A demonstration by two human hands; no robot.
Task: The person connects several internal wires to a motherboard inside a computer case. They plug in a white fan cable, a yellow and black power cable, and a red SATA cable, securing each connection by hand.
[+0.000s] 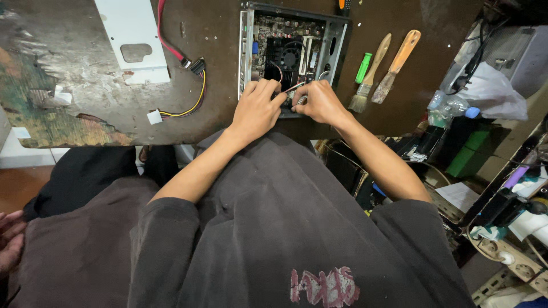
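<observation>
At twelve o'clock on the worn dark-brown wooden workbench [228,108], both hands met over the near edge of a small open grey metal computer case [291,54]. The left hand [255,111] had its fingers curled and pressed close together, tips down on the case's near rim beside a thin red-and-white wire [288,88]; whether it pinched that wire could not be told. The right hand [321,102] was likewise bunched, its fingertips drawn in toward the left hand, touching or nearly touching it, with a small bright metal piece [301,101] showing between them; the exact hold was hidden by the knuckles.

The case sat with its long axis running from six to twelve o'clock, its open top facing up, and its green circuit board with a round black fan [290,57] exposed inside.

At two o'clock from the hands lay a wooden-handled paintbrush [371,71], a second brush with an orange-tan handle [397,65] and a green marker-shaped tool [363,67], all pointing roughly toward one o'clock. At ten o'clock lay a white flat metal panel [134,37], and beside it a bundle of red, yellow and black cables with connectors [191,80].

Another person's hand [10,236] showed at eight o'clock.
</observation>
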